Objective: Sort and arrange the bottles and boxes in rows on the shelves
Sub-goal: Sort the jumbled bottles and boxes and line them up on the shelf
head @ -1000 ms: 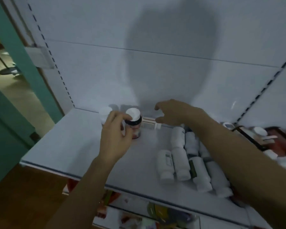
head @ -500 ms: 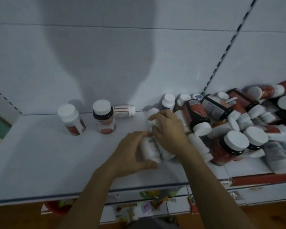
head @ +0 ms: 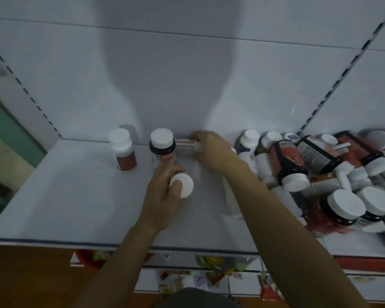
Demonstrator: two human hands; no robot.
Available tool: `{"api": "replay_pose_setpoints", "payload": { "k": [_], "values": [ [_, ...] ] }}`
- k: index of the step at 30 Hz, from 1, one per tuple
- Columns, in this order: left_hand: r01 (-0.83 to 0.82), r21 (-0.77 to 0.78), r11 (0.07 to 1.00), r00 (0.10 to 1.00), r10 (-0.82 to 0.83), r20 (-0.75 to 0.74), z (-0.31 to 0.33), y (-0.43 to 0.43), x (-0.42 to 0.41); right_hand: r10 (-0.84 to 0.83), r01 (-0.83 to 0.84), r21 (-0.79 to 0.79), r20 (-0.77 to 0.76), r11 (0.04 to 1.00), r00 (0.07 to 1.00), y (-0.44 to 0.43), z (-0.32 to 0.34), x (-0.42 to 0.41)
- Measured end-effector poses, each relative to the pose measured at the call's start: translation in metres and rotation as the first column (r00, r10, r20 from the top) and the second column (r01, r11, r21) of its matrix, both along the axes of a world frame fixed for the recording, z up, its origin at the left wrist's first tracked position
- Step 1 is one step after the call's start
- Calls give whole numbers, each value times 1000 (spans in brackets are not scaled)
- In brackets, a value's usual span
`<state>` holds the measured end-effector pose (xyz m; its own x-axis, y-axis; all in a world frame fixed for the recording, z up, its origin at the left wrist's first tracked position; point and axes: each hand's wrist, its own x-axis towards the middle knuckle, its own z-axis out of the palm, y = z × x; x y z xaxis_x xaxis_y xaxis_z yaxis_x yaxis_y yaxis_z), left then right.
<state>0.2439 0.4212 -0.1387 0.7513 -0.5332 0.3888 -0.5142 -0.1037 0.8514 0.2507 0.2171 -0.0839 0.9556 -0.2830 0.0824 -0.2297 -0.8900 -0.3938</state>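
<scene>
White shelf [head: 53, 196] under pale back panel [head: 76, 74]: left hand [head: 162, 192] grips white-capped bottle [head: 183, 182], right hand [head: 211, 150] pinches small lying bottle [head: 185, 146].

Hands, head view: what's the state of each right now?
Left hand: grips a white-capped bottle.
Right hand: grips the small bottle lying on its side.

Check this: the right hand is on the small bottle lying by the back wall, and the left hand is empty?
No. In the head view the left hand grips a white-capped bottle; the right hand is on the small lying bottle.
</scene>
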Motion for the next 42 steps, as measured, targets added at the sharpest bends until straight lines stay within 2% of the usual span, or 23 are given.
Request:
{"api": "replay_pose_setpoints", "payload": {
  "k": [2,3,5,8,10,12,14,20,23,27,31,33,35,37,40,42],
  "values": [
    [-52,-81,995,991,41,-129,-2,2,2,-14,2,-123,-99,992,995,0,-8,2],
    [-81,-118,990,982,60,-177,-4,3,3,-18,3,-136,-104,991,994,-1,-10,1],
    [-138,-167,976,966,95,-240,-8,3,6,-14,10,-83,-39,997,999,-3,-5,-3],
    [-204,-190,960,932,131,-339,-8,1,8,-46,49,-13,171,999,984,-9,9,-17],
    [-230,-162,960,934,170,-314,-6,0,7,-44,58,-55,225,997,973,-9,17,-26],
    [-236,-137,962,944,193,-268,-1,-2,3,-21,36,-84,172,996,985,-10,15,-31],
    [-231,-98,968,949,202,-244,2,-3,0,-46,51,-40,123,998,991,-9,10,-36],
    [-299,-35,954,939,287,-191,2,-6,2,-184,152,136,274,979,944,1,12,-74],
    [-316,-11,949,938,311,-151,7,-11,7,-262,223,189,211,956,942,9,13,-104],
    [-264,47,963,962,266,-56,17,-20,6,-308,304,109,23,946,951,9,12,-128],
    [-154,148,977,987,158,-17,31,-42,12,-237,241,33,-91,970,967,10,12,-134],
    [-81,231,970,995,91,-31,43,-57,17,-212,217,95,-64,971,975,11,16,-138],
    [2,337,942,996,26,-80,53,-69,20,-218,208,172,43,963,975,8,27,-144],
    [49,385,922,992,0,-126,57,-74,23,-255,227,184,150,956,955,0,42,-151],
    [-91,362,928,995,103,-15,61,-75,22,-310,288,119,264,950,913,-19,70,-170],
    [-176,261,949,984,164,67,71,-79,12,-351,333,110,300,936,887,-35,87,-190]
  ]
}}
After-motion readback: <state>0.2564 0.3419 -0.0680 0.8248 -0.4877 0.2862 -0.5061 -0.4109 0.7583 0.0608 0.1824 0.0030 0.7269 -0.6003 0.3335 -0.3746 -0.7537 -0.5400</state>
